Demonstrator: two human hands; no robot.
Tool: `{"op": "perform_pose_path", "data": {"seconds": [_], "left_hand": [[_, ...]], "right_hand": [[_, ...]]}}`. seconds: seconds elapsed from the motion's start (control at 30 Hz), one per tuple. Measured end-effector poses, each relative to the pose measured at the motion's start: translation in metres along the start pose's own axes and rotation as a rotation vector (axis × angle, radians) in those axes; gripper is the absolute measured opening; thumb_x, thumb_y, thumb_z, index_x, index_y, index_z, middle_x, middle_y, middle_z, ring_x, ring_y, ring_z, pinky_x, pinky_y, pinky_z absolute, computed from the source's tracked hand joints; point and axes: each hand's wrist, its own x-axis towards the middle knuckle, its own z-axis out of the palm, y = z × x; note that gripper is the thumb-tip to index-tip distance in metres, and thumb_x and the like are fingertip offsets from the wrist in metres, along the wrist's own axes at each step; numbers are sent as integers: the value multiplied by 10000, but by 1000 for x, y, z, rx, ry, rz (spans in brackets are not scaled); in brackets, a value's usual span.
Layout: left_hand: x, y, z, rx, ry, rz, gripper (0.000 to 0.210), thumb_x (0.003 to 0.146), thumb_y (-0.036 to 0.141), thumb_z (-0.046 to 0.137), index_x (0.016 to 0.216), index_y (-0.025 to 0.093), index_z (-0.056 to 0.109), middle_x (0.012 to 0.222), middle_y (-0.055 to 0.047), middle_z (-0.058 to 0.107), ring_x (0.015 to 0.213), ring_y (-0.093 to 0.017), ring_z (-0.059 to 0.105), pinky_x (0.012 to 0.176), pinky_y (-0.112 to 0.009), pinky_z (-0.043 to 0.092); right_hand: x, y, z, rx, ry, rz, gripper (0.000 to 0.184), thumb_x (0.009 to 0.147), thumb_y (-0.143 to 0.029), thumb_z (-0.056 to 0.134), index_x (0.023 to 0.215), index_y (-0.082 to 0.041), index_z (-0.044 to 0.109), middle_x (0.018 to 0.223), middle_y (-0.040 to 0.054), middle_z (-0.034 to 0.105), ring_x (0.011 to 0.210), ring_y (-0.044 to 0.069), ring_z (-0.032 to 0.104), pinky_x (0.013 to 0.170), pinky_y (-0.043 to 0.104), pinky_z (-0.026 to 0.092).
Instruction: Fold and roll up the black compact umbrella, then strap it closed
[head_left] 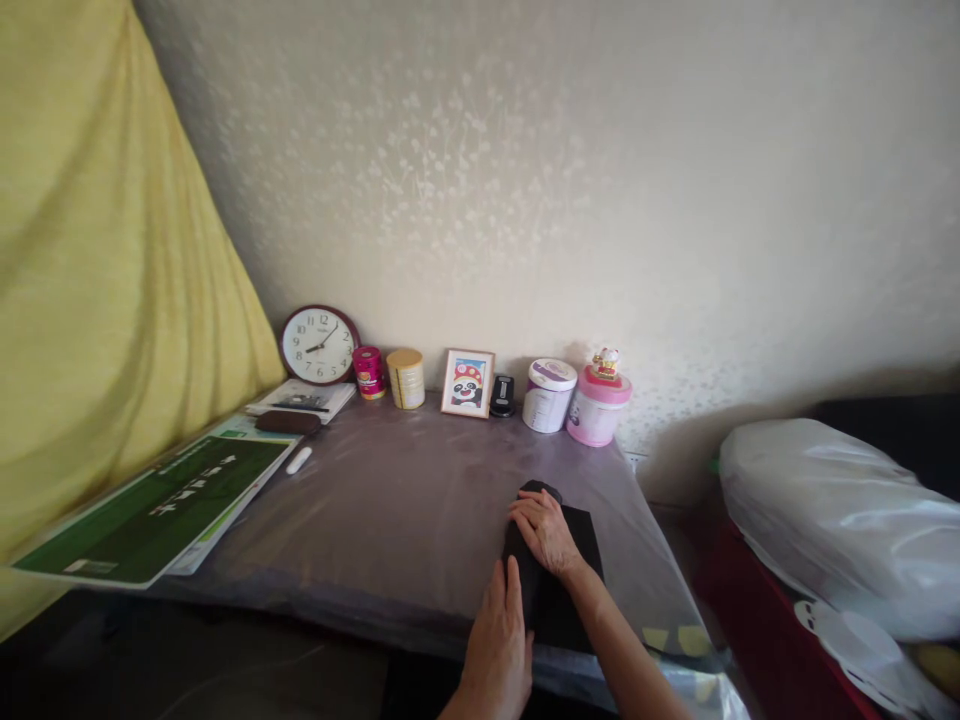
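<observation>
A flat black item (574, 600) lies near the table's front right; it has a rounded, bulkier left part and a thin rectangular flap on the right. Its exact kind cannot be made out. Across the far, rounded end rests my right hand (546, 530), palm down, its fingers laid over the black surface. My left hand (499, 635) is against the left edge, closer to me, with fingers stretched forward and side by side. Both hands touch the black item, and they cover part of its left side.
The table (390, 500) has a transparent cover. Along the wall stand a clock (320, 344), a pink can (368, 373), a yellow-lidded tin (406, 380), a panda picture frame (468, 383) and two tubs (550, 400). A green sheet (165, 505) lies left; a white plastic bag (840, 520) sits right.
</observation>
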Motion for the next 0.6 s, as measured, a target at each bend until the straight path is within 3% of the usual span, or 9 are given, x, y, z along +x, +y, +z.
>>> {"op": "perform_pose_path", "data": {"seconds": [0.2, 0.33, 0.5, 0.6], "left_hand": [[-1, 4, -8, 0, -42, -30, 742, 741, 93, 409, 1403, 102, 75, 1480, -141, 151, 1350, -231, 193, 1084, -350, 240], [-2, 4, -9, 8, -37, -21, 729, 747, 112, 400, 1402, 87, 81, 1480, -146, 145, 1353, -231, 184, 1085, -352, 234], [-3, -1, -5, -27, 13, 27, 725, 758, 133, 386, 1408, 106, 65, 1477, -137, 175, 1344, -229, 216, 1070, -354, 256], [-4, -2, -6, -10, 24, 44, 725, 764, 130, 391, 1407, 98, 57, 1473, -149, 186, 1342, -232, 219, 1069, -347, 252]], "right_hand": [[28, 21, -1, -11, 18, 140, 278, 868, -257, 407, 830, -222, 681, 991, 22, 691, 1094, 176, 522, 1002, 331, 292], [32, 31, -10, -54, 118, 297, 293, 874, -265, 373, 914, -211, 658, 1017, 56, 680, 989, 173, 587, 951, 307, 347], [-10, 48, -38, -120, 295, 541, 380, 868, -306, 307, 1031, -153, 614, 1058, 129, 651, 977, 220, 598, 857, 331, 412], [-49, 50, -51, -84, 315, 638, 402, 859, -367, 300, 949, -175, 642, 898, 108, 688, 842, 221, 639, 746, 306, 445]]}}
